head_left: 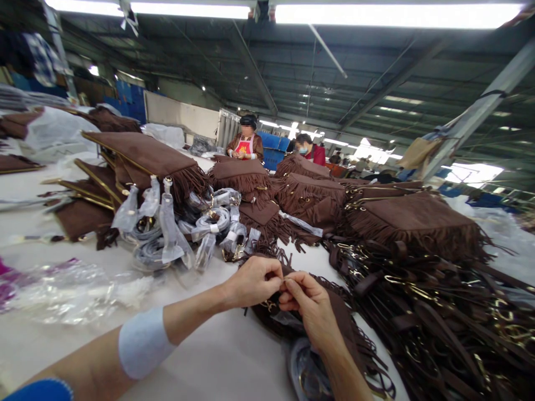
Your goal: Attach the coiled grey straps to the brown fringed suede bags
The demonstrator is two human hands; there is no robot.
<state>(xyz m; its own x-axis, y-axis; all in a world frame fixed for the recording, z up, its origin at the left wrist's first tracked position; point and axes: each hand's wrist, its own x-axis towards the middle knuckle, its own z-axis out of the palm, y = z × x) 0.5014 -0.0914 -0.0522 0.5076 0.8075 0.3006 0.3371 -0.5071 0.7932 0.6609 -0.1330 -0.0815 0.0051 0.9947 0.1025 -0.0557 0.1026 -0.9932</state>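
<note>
My left hand (259, 281) and my right hand (307, 301) meet over a brown fringed bag (340, 303) lying on the white table. Thumb and fingers of both are pinched close together. Whatever lies between the fingertips is too small to make out. Gold-coloured metal rings show on the bag just below the hands. Beside my right wrist, near the front, is a coiled strap in clear plastic wrap (307, 367), partly hidden by my forearm. A white band (144, 342) wraps my left forearm.
Stacked brown fringed bags (146, 153) stand at the back left, with more (413, 220) at the right. Wrapped straps (213, 223) lie between. A heap of brown straps with gold clasps (438, 317) covers the right side. Crumpled clear plastic (75, 289) lies left. Two people (244, 146) sit beyond.
</note>
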